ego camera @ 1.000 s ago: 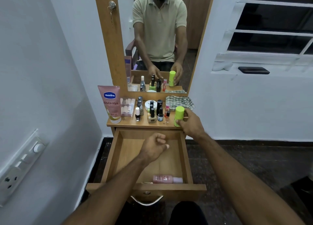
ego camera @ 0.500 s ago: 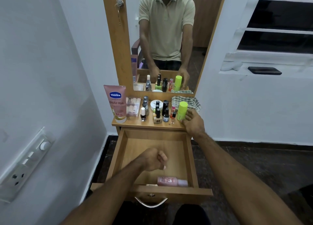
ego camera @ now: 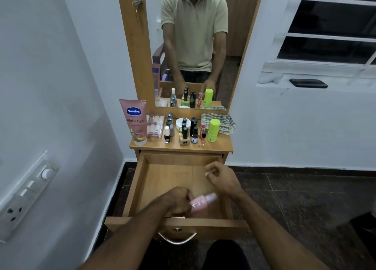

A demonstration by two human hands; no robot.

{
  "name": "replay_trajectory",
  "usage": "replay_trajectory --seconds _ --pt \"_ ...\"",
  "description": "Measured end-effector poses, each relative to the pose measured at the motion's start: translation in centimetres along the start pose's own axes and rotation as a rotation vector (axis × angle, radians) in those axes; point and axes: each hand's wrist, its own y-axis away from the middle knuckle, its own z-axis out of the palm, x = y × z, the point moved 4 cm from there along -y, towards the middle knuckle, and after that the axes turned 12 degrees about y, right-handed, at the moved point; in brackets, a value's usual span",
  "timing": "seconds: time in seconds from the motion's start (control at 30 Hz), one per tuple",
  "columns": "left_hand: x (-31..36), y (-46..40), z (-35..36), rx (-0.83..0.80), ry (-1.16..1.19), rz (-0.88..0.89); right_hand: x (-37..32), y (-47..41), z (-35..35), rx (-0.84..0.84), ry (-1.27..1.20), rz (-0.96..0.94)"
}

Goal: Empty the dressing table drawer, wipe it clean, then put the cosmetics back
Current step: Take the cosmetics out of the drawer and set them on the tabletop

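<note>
The wooden drawer (ego camera: 140,180) is pulled out under the dressing table top. My left hand (ego camera: 177,201) grips a small pink bottle (ego camera: 201,202) near the drawer's front, its clear cap pointing right. My right hand (ego camera: 221,178) hovers over the drawer's right side with loosely curled fingers and holds nothing. On the table top stand a pink Vaseline tube (ego camera: 135,121), a clear box of pale sticks (ego camera: 155,125), several nail polish bottles (ego camera: 184,135), a white jar (ego camera: 181,122) and a lime green stick (ego camera: 213,130). A striped cloth (ego camera: 225,121) lies at the back right.
A mirror (ego camera: 195,46) in a wooden frame rises behind the table top and reflects a person. A white wall with a switch panel (ego camera: 26,194) stands close on the left. A window sill with a dark phone (ego camera: 308,83) is at right. The floor is dark tile.
My right hand let go of the lime green stick on the table top and came back over the drawer. My left hand dropped to the drawer's front and took hold of the pink bottle.
</note>
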Motion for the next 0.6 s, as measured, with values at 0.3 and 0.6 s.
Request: replay_trajectory --seconds 0.3,0.6 --pt "-0.3 1.1 -2.0 0.150 0.746 0.085 -1.3 0.3 0.5 -0.213 -0.263 0.010" --pt "-0.5 3.1 -5.3 0.327 0.956 0.202 -8.2 0.3 -1.4 -0.037 -0.095 -0.267"
